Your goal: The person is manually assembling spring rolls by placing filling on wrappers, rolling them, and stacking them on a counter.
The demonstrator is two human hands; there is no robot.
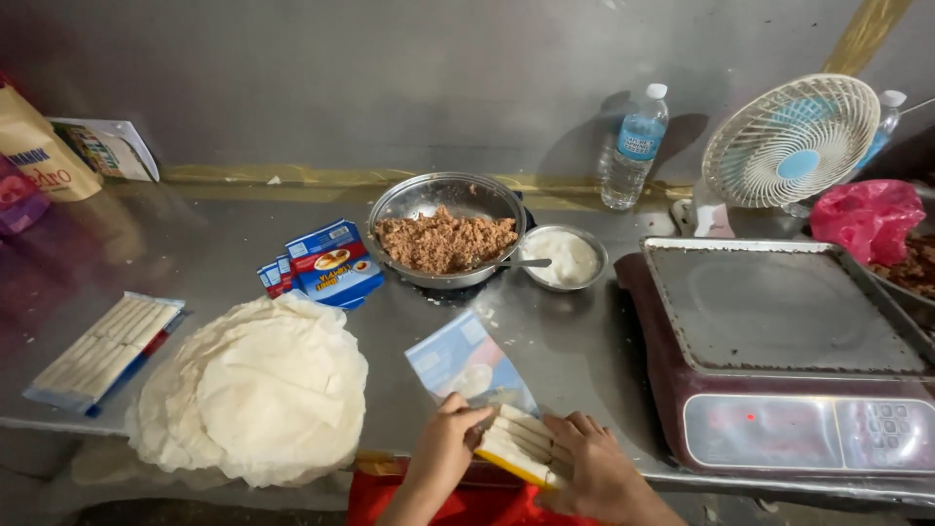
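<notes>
Opening a blue foil packet (467, 365) of pale cheese sticks (518, 443).
Left hand (443, 443) pinching packet edge; right hand (589, 468) clasping sticks at steel bench (575, 351) edge.

A dull grey wall (390, 78) with a yellowish strip along its foot rises behind a worn, reflective steel bench (575, 351), dimly lit with soft glare.

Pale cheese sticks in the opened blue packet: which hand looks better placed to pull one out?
Probably the left hand: its fingers touch the pale cheese sticks, while the right hand steadies the packet's side.
</notes>
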